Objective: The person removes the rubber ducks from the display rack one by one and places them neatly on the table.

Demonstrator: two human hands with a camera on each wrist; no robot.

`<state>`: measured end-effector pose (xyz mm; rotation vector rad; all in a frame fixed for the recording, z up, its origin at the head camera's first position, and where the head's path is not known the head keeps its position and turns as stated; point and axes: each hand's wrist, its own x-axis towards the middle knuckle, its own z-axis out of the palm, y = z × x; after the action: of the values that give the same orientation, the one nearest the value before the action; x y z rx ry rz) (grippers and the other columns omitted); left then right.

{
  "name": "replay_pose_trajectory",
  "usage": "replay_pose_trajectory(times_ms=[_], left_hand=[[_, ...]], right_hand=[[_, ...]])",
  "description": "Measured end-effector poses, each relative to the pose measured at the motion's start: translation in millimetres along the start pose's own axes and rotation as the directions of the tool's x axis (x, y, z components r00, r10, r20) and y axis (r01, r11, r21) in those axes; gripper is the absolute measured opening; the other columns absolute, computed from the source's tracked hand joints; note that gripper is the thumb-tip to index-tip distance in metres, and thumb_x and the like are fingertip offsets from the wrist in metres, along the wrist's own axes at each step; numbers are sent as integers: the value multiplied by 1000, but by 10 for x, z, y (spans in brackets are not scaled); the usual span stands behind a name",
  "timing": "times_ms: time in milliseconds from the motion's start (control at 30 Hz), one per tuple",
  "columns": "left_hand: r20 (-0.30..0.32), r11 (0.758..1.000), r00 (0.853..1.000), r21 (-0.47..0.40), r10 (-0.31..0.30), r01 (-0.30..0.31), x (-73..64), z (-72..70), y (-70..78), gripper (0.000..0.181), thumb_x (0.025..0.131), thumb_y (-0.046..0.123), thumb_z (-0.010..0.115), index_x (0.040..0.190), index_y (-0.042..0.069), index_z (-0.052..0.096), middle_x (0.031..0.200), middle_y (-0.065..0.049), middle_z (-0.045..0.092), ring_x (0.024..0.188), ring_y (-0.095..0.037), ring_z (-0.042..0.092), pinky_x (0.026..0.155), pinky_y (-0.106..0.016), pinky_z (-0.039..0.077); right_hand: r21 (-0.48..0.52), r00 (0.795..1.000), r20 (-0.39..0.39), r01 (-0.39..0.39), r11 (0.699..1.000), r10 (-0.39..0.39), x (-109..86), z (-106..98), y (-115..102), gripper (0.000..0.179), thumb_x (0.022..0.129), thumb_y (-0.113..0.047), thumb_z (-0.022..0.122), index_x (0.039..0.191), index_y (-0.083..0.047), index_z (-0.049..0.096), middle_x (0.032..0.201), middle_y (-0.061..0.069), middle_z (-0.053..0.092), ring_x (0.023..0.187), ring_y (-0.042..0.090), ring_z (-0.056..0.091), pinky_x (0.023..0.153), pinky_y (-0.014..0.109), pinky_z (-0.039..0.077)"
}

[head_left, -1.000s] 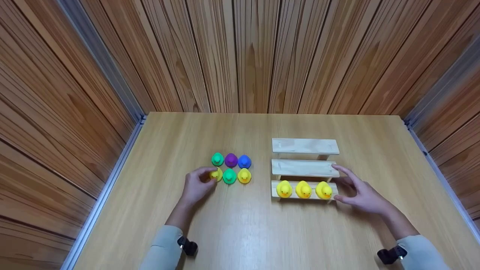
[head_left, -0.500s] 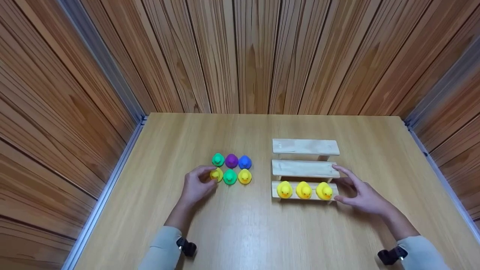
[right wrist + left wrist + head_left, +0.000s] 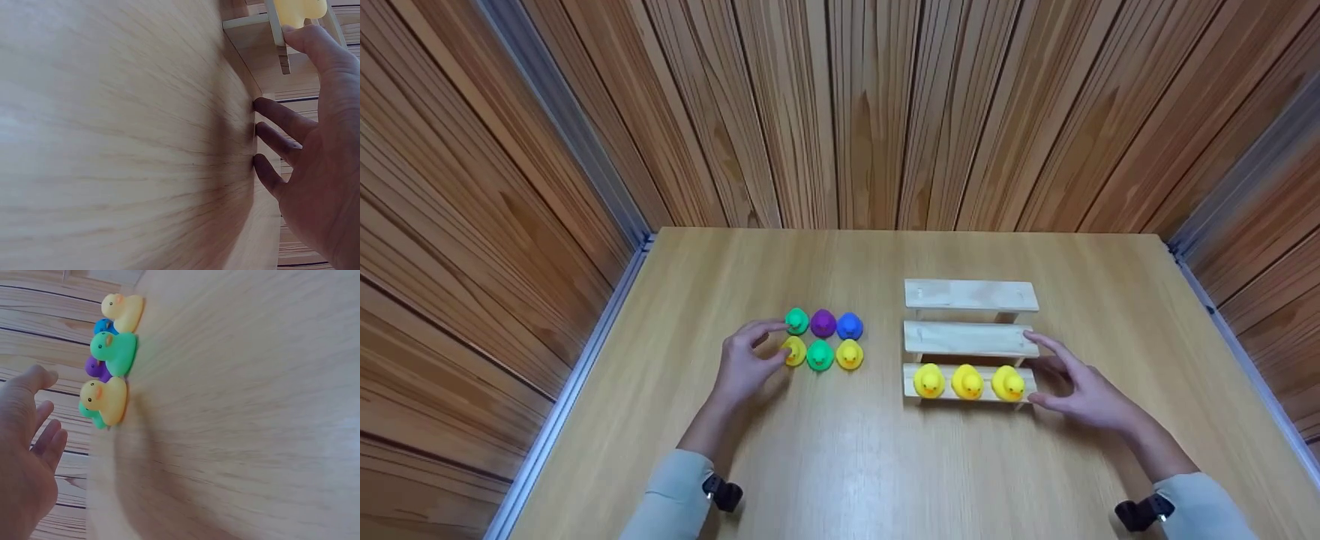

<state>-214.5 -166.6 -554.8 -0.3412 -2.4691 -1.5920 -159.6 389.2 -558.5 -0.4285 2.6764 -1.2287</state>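
My left hand (image 3: 742,367) is just left of a yellow rubber duck (image 3: 795,352) on the table, thumb and forefinger spread apart with nothing between them. In the left wrist view that duck (image 3: 109,402) stands upright, a gap between it and the fingers. Beside it are a green duck (image 3: 820,355) and another yellow duck (image 3: 850,355). My right hand (image 3: 1084,390) rests against the right end of a three-tier wooden stand (image 3: 960,339), forefinger at the middle tier, thumb at the lowest. The right wrist view shows three spread fingers (image 3: 270,174) reaching down at the table.
Behind the front ducks sit a green duck (image 3: 796,321), a purple duck (image 3: 823,323) and a blue duck (image 3: 850,326). Three yellow ducks (image 3: 967,382) line the stand's lowest tier. Wood-panelled walls (image 3: 866,112) enclose the table (image 3: 840,465) at the back and sides.
My left thumb and forefinger, earlier around the left yellow duck, have spread, and the hand has drawn back slightly left. The duck stays in place. My right hand has not moved.
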Motion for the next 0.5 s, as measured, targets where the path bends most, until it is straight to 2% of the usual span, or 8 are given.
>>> replay_pose_trajectory(times_ms=[67, 100, 233, 500], left_hand=[[-24, 999, 1000, 30, 18, -17, -12, 26, 18, 35, 93, -4, 86, 127, -3, 80, 138, -22, 78, 137, -46, 72, 122, -63, 56], [-32, 999, 999, 45, 23, -21, -20, 43, 29, 35, 93, -3, 86, 127, -2, 81, 137, -22, 79, 137, -46, 72, 122, -64, 56], [-37, 997, 999, 71, -1, 3, -53, 102, 115, 37, 94, 2, 88, 131, 5, 81, 139, -18, 79, 139, -43, 71, 124, -63, 55], [2, 997, 1000, 65, -30, 30, -64, 240, 290, 46, 97, 6, 87, 141, 8, 75, 142, -15, 76, 141, -39, 70, 125, -60, 55]], right_hand=[[-7, 1000, -4, 6, 1000, -6, 3, 2, 6, 97, 102, -29, 86, 179, -30, 26, 168, 23, 59, 154, 39, 59, 115, -1, 28], [-1, 1000, -2, 12, 1000, -12, 5, 5, 11, 97, 102, -28, 86, 179, -30, 26, 168, 23, 59, 154, 39, 59, 113, -3, 26], [9, 1000, 6, 19, 1000, -19, 11, 15, 26, 97, 103, -28, 85, 179, -30, 26, 170, 23, 57, 155, 43, 58, 112, -3, 25], [0, 1000, 3, 8, 1000, -8, 22, 7, 46, 97, 104, -30, 84, 180, -32, 24, 174, 23, 53, 157, 49, 53, 113, -2, 25]])
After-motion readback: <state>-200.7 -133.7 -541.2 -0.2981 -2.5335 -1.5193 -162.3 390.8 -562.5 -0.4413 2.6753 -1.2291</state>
